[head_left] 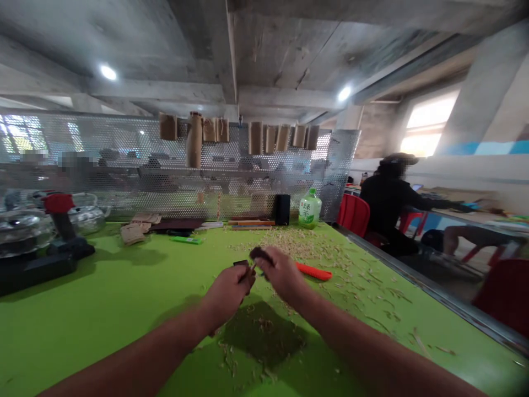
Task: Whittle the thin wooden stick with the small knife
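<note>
My left hand is closed around a thin pale stick, whose tip pokes out towards the right hand. In my right hand is a small dark brown folded piece, possibly sandpaper, held close to the stick's tip. A small dark object shows just beyond the left fingers; its kind is unclear. Beside the right wrist lies an orange-red knife handle, partly hidden by that hand. Below both hands is a dark patch with wood shavings on it.
Curled shavings cover the green table's right side. At the back stand a green-tea bottle and a black box. A green cutter lies left of them. A red-and-black power tool and glass pots occupy the left.
</note>
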Demonstrator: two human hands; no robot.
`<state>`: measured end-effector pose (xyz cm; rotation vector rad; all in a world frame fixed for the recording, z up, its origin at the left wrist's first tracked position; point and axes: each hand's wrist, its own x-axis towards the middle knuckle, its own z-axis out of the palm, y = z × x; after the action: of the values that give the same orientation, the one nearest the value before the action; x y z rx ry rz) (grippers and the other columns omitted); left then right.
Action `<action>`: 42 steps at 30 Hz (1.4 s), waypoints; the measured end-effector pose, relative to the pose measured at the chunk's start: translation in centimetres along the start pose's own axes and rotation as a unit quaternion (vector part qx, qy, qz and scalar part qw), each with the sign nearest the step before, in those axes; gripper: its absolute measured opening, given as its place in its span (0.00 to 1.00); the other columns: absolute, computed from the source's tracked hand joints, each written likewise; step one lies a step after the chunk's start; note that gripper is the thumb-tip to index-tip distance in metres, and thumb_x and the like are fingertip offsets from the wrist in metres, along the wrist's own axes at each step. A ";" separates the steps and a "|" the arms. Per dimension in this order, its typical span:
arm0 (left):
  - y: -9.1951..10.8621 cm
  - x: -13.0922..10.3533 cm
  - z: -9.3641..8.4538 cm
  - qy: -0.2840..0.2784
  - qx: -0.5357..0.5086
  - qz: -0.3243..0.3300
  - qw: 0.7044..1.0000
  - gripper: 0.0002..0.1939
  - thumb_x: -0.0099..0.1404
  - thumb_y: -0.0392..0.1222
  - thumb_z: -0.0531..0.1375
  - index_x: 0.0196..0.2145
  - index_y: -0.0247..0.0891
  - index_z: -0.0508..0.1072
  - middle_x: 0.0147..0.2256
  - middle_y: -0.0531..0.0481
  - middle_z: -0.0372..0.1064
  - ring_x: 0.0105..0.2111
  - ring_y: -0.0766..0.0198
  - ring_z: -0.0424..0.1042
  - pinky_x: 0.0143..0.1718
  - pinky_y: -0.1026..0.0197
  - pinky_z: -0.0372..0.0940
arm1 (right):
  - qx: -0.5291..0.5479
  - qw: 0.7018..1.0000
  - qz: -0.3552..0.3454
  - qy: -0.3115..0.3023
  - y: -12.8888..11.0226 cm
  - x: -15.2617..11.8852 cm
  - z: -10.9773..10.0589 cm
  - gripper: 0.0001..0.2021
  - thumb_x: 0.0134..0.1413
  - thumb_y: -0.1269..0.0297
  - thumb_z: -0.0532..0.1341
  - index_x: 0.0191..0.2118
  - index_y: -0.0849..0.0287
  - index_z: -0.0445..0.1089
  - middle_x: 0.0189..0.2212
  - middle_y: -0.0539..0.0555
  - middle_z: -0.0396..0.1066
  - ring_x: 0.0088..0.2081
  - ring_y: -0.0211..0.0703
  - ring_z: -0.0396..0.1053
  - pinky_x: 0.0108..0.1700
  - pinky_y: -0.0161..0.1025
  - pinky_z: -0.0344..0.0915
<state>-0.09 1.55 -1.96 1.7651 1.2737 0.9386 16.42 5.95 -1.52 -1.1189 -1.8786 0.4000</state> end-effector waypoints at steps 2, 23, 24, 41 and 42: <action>0.0 0.1 -0.1 0.008 0.012 0.009 1.000 0.14 0.64 0.50 0.52 0.26 0.39 0.61 0.18 0.60 0.51 0.17 0.70 0.51 0.21 0.65 0.45 | -0.002 0.999 -0.020 -0.046 -0.1 0.0 0.0 0.12 0.55 0.58 0.57 0.25 0.56 0.58 0.21 0.46 0.60 0.25 0.36 0.57 0.27 0.34 0.50; -0.6 0.4 -0.2 0.022 0.081 0.057 0.995 0.14 0.64 0.47 0.52 0.24 0.38 0.62 0.22 0.56 0.56 0.24 0.68 0.54 0.25 0.64 0.47 | -0.036 0.999 -0.003 0.009 0.1 0.1 0.1 0.12 0.56 0.58 0.56 0.25 0.56 0.58 0.20 0.46 0.58 0.24 0.36 0.56 0.26 0.34 0.49; -0.6 0.4 -0.2 0.025 0.087 0.059 0.994 0.14 0.64 0.47 0.52 0.24 0.38 0.62 0.22 0.56 0.57 0.24 0.68 0.55 0.25 0.64 0.48 | -0.029 0.999 -0.022 -0.012 0.1 0.1 0.0 0.11 0.56 0.58 0.56 0.25 0.56 0.59 0.21 0.46 0.60 0.25 0.36 0.57 0.27 0.34 0.49; -0.4 0.4 -0.5 0.023 0.143 0.065 0.987 0.11 0.63 0.45 0.53 0.27 0.37 0.66 0.23 0.55 0.61 0.25 0.67 0.58 0.26 0.64 0.49 | -0.040 0.998 -0.040 -0.027 0.2 0.4 -0.2 0.10 0.55 0.60 0.57 0.26 0.57 0.61 0.23 0.47 0.62 0.27 0.37 0.58 0.29 0.35 0.50; -0.5 0.4 -0.5 0.025 0.144 0.064 0.987 0.12 0.63 0.46 0.53 0.27 0.37 0.66 0.23 0.55 0.61 0.25 0.67 0.58 0.26 0.64 0.49 | -0.040 0.998 -0.034 -0.028 0.2 0.4 -0.3 0.10 0.55 0.60 0.57 0.26 0.57 0.61 0.22 0.47 0.61 0.26 0.37 0.58 0.29 0.35 0.50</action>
<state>-0.60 2.14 -2.09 2.0791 1.3959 0.9106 16.68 6.33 -1.31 -1.1029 -1.9905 0.3240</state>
